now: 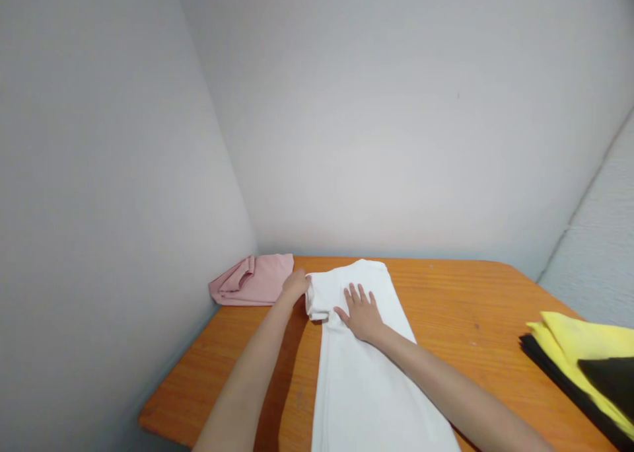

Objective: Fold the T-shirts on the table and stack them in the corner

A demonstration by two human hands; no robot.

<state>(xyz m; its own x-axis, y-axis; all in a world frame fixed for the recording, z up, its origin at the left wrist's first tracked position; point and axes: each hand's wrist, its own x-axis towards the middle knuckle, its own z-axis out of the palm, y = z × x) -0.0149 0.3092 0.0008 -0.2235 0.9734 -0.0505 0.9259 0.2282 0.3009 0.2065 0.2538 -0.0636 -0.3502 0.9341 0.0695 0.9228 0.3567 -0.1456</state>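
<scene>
L hand (296,285), fingers narrow, gripping folded edge of white shirt (356,392), R hand (361,313), fingers wide, flat on shirt, pink cloth (252,280) at back-left corner of worktop (446,300), yellow and black clothes (579,366) at R edge

A white shirt (361,399) lies flat and lengthwise, narrowed by a fold, one sleeve seemingly turned inward.

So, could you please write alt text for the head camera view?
A left hand rests on the folded edge of a white garment, a right hand flat on it, on an orange wooden table. Folded pink cloth lies at left; yellow and black cloth at right.
</scene>
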